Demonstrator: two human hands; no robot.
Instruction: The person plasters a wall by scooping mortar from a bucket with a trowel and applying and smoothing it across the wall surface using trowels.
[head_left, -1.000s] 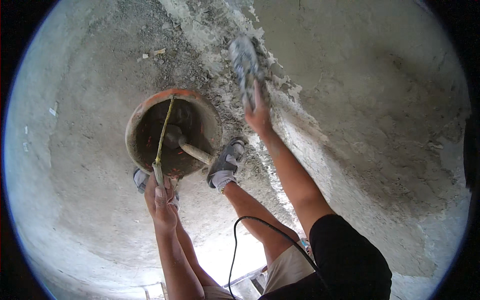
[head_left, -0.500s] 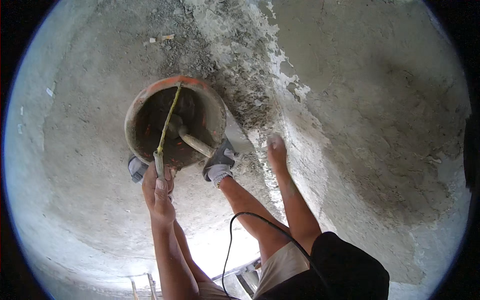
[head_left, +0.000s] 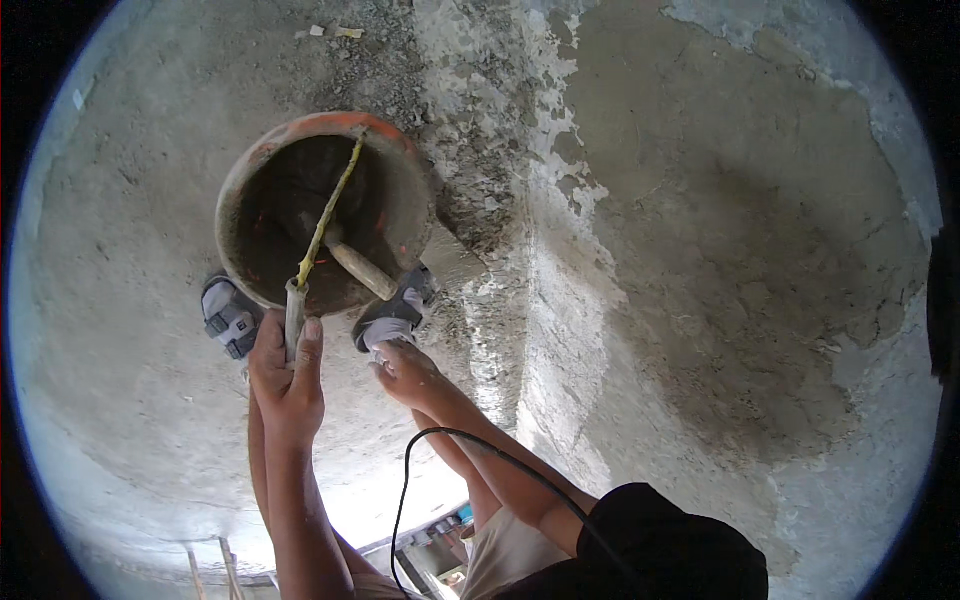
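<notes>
The bucket (head_left: 408,190) was at the shoes (head_left: 232,322), a trowel (head_left: 362,270) inside, its handle over the rim. The right hand (head_left: 405,374) was bent, its hold unclear; the left hand (head_left: 287,375) was wrapped round the bucket's grip (head_left: 294,315). An uneven pull could have tipped the bucket or dislodged the trowel.

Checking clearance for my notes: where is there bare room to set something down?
The floor left of the bucket and left shoe looks free. Crowded: the strip between bucket and wall, with what looks like a flat grey board; the bucket's near side, with the right shoe, right hand, and left hand gripping the handle; beyond the bucket, rubble.
</notes>
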